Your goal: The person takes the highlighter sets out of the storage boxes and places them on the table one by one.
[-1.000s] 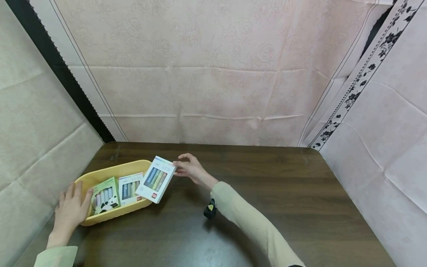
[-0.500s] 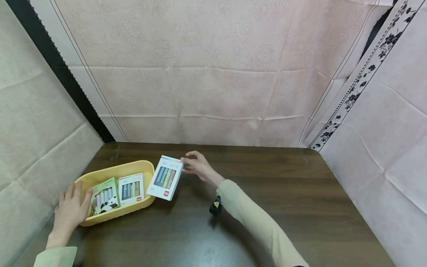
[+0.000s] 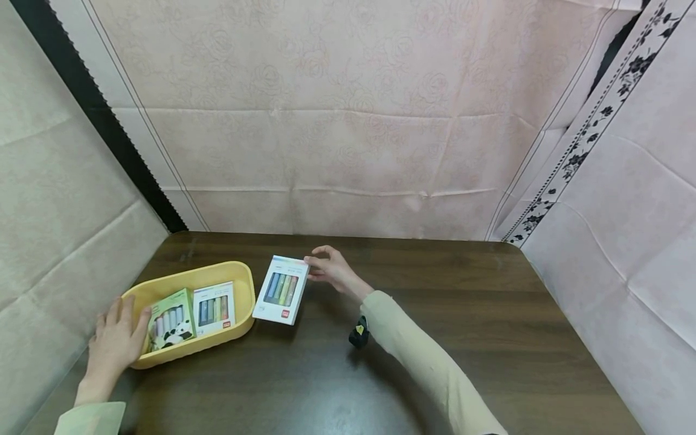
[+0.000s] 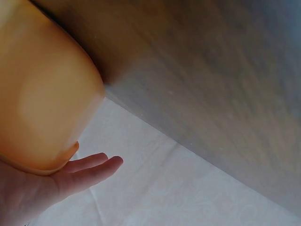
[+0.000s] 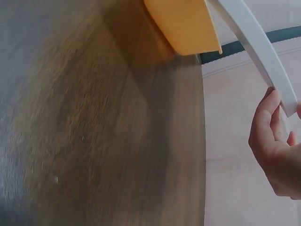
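My right hand [image 3: 337, 273] pinches the upper right corner of a white box [image 3: 281, 290], its printed front showing a row of pastel-coloured sticks. The box is tilted, with its lower left corner right at the right end of the yellow basket [image 3: 239, 273]. Seen in the right wrist view, the white box [image 5: 256, 44] is edge-on between thumb and fingers. At the basket's left end, my left hand [image 3: 115, 337] rests on the rim with fingers extended. Inside the basket, a green box with a panda [image 3: 173, 320] leans beside a second white box [image 3: 214, 307].
The dark wooden table [image 3: 408, 338] spreads out to the right of the basket. Pale cloth walls [image 3: 348, 151] stand behind and on both sides. A small black object with a yellow mark [image 3: 359, 332] hangs at the right sleeve.
My right hand has moved right with the white box, from over the basket's right end to just outside it. The box has turned a little more upright. My left hand stays put.
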Tool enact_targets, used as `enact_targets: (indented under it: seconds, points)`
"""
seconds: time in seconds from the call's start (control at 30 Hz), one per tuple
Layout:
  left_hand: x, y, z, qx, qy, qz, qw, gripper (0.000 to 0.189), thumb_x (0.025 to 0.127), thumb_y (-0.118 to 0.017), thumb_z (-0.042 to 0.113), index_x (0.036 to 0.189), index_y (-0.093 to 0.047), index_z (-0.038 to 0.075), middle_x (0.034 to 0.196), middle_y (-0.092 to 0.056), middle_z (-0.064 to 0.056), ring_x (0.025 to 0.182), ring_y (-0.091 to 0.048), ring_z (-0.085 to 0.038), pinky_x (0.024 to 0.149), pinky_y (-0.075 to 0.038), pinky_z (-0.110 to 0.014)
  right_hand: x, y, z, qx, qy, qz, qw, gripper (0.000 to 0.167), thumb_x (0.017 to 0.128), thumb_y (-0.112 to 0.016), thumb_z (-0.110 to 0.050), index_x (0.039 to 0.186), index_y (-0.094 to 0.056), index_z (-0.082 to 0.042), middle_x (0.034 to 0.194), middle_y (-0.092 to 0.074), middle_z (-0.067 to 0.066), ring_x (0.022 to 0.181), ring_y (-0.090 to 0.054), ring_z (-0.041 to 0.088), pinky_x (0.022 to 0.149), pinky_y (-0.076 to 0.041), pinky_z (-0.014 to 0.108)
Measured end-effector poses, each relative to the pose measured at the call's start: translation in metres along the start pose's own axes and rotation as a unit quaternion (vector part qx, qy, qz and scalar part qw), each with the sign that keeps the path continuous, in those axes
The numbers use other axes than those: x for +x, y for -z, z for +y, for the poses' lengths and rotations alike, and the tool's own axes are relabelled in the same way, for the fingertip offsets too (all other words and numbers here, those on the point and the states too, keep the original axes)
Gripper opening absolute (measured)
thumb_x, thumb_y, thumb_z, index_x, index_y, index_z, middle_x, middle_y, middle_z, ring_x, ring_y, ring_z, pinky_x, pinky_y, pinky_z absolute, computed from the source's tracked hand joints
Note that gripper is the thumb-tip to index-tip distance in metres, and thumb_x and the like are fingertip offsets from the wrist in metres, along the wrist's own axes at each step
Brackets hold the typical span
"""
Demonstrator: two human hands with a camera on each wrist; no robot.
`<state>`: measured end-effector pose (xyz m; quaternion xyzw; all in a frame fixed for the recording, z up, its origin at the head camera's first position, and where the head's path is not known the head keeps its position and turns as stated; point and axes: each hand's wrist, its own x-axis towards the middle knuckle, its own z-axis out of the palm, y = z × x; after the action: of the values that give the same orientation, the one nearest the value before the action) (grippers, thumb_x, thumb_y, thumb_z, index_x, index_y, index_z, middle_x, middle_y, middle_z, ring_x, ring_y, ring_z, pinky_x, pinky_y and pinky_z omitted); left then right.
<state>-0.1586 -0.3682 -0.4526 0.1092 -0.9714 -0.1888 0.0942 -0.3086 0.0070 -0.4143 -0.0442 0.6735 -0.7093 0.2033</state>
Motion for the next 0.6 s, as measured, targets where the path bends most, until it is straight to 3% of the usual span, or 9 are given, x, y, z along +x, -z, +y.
enact_targets:
  seconds: [0.2, 0.43, 0.6]
  points:
    - [-0.001, 0.001, 0.001, 0.0, -0.002, 0.001, 1.0, 0.065, 0.095, -0.018, 0.043, 0.141, -0.007, -0.002, 0.14, -0.008, -0.036, 0.119, -0.009, -0.065, 0.08, -0.017, -0.076, 0.003, 0.007, 0.002, -0.015, -0.018, 0.006, 0.9997, 0.036, 0.086, -0.058, -0.011, 0.116, -0.04, -0.005, 0.112, -0.057, 0.021, 0.078, -0.065, 0.02, 0.08, -0.052, 0.037]
    - [0.0, 0.0, -0.001, 0.006, -0.003, -0.005, 1.0, 0.066, 0.095, -0.017, 0.044, 0.141, -0.006, -0.002, 0.141, -0.006, -0.036, 0.119, -0.003, -0.066, 0.081, -0.014, -0.077, 0.005, 0.014, 0.006, -0.047, -0.037, 0.006, 0.9982, 0.041, 0.084, -0.06, -0.012, 0.119, -0.04, -0.004, 0.111, -0.057, 0.021, 0.08, -0.066, 0.022, 0.068, -0.054, 0.028]
    - [0.001, -0.002, -0.002, 0.005, -0.009, -0.003, 0.9999, 0.067, 0.095, -0.017, 0.044, 0.14, -0.008, -0.004, 0.14, -0.006, -0.036, 0.118, 0.008, -0.066, 0.084, -0.008, -0.078, 0.007, 0.02, 0.008, -0.063, -0.047, 0.002, 0.9969, 0.04, 0.084, -0.06, -0.013, 0.118, -0.041, -0.004, 0.112, -0.056, 0.021, 0.083, -0.066, 0.024, 0.07, -0.054, 0.03]
